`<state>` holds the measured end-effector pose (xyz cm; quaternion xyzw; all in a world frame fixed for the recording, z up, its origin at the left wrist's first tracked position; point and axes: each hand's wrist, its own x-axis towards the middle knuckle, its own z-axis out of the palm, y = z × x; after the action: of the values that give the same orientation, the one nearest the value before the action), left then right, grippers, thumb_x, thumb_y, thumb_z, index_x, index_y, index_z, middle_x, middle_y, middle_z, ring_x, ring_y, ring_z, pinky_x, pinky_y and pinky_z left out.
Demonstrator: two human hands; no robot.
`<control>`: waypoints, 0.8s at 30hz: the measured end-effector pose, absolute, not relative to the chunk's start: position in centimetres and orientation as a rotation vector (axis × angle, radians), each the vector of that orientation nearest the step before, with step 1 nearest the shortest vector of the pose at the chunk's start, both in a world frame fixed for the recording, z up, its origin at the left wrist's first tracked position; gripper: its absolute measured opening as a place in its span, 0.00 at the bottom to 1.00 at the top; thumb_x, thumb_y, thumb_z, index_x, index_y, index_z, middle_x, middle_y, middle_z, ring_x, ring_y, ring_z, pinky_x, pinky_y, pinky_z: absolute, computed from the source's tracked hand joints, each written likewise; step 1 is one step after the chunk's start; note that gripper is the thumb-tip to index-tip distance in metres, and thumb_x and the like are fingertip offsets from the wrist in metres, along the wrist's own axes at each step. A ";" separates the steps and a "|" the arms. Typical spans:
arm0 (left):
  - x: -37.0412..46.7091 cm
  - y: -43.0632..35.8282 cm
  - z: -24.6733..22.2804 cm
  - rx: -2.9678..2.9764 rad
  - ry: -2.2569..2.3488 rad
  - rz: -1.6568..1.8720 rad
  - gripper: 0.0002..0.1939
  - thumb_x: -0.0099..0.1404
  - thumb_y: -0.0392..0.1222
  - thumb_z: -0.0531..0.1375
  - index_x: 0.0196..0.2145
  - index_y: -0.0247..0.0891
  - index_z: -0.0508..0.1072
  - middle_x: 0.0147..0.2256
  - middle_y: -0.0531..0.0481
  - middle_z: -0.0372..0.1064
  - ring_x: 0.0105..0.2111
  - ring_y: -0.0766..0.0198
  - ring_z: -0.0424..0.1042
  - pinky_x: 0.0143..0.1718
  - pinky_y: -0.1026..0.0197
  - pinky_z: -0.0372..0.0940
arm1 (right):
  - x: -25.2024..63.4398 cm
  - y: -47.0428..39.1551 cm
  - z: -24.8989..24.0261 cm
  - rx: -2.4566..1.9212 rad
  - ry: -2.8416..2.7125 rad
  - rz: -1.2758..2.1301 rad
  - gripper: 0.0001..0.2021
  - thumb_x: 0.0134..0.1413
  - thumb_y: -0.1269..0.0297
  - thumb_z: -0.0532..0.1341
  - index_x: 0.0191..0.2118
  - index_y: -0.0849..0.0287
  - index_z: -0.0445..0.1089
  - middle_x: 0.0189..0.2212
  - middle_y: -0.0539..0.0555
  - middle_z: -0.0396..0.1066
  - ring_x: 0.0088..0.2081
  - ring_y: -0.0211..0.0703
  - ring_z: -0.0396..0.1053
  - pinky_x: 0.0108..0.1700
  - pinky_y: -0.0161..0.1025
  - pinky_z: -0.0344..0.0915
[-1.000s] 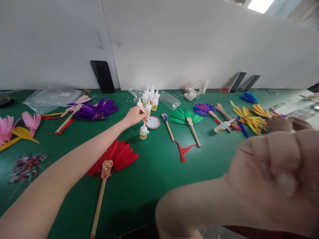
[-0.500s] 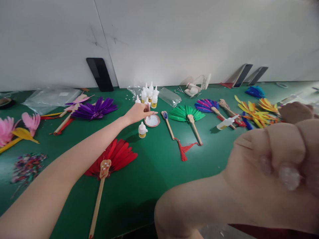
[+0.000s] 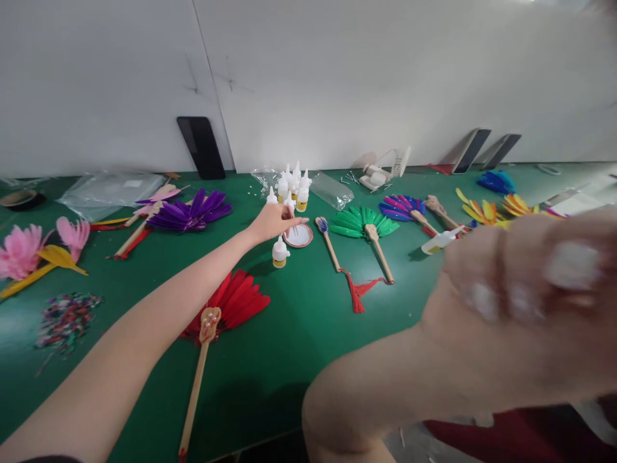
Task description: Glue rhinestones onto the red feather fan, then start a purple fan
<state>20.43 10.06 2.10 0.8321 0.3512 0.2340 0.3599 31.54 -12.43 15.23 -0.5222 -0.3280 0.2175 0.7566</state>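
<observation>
In the head view, the left hand (image 3: 276, 222) reaches over a shallow, round white dish with a red rim (image 3: 297, 235), its thumb and fingers nearly closed on a slim, pale tool whose tip is too small to make out. Just beside the dish stands a squat white plastic bottle with a yellow label (image 3: 279, 252); similar nozzle-topped bottles (image 3: 295, 188) cluster behind the hand, partly hidden by it. The right hand (image 3: 525, 302) looms close and blurred, fingers curled inward; whether it grips anything cannot be told. It covers part of the yellow-orange feathers (image 3: 482, 211). The left forearm overlaps a glossy red feather fan with a smooth wooden handle (image 3: 236, 299). Farther right lie a green feather fan (image 3: 361, 224), a small wooden-handled piece (image 3: 328, 244) and a silky red tassel (image 3: 357, 297), all on a smooth green tabletop (image 3: 289, 334).
</observation>
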 end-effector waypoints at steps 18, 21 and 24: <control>20.6 10.1 4.7 1.717 0.861 0.823 0.20 0.59 0.55 0.61 0.22 0.35 0.70 0.14 0.54 0.62 0.14 0.73 0.56 0.17 0.66 0.52 | 34.1 1.2 3.1 -1.356 -0.980 1.039 0.16 0.42 0.53 0.68 0.24 0.64 0.74 0.22 0.54 0.75 0.23 0.35 0.68 0.29 0.33 0.68; 20.7 10.1 4.5 1.565 0.849 0.837 0.21 0.58 0.56 0.61 0.21 0.34 0.70 0.15 0.54 0.61 0.14 0.74 0.55 0.15 0.67 0.49 | 34.0 1.6 2.8 -1.317 -0.959 1.011 0.16 0.42 0.52 0.67 0.25 0.64 0.73 0.20 0.52 0.73 0.22 0.33 0.67 0.26 0.31 0.66; 21.0 9.9 4.2 1.490 0.852 0.911 0.22 0.58 0.57 0.62 0.20 0.34 0.69 0.15 0.53 0.62 0.14 0.74 0.56 0.14 0.67 0.49 | 34.1 2.1 2.5 -1.330 -0.950 0.960 0.15 0.44 0.53 0.66 0.24 0.63 0.72 0.19 0.51 0.72 0.21 0.32 0.66 0.25 0.30 0.65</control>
<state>21.00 9.87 4.17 0.6331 0.3621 0.3870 0.5641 34.06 2.07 2.51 -0.5698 -0.4070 0.4115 0.5835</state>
